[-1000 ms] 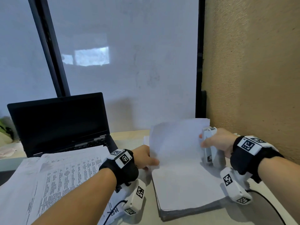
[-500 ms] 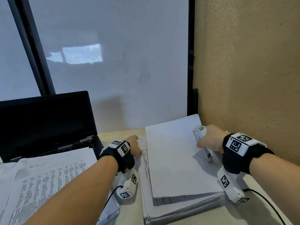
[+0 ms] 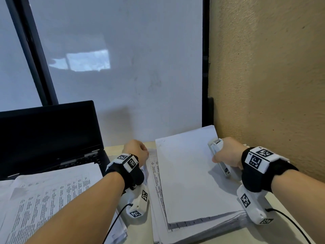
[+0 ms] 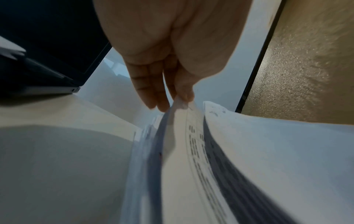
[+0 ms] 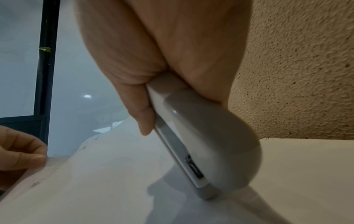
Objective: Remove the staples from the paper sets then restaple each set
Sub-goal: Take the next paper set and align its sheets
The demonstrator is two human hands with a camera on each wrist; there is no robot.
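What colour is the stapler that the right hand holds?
The stapler is light grey to white. It shows best in the right wrist view, gripped by the right hand.

The blank top sheets, which a second ago stood curled up off the paper stack, now lie flat on it. The left hand has let them go and moved toward the stack's far left corner, where it now pinches the corner of a printed set. The right hand, gripping the stapler, has come down with the sheets.
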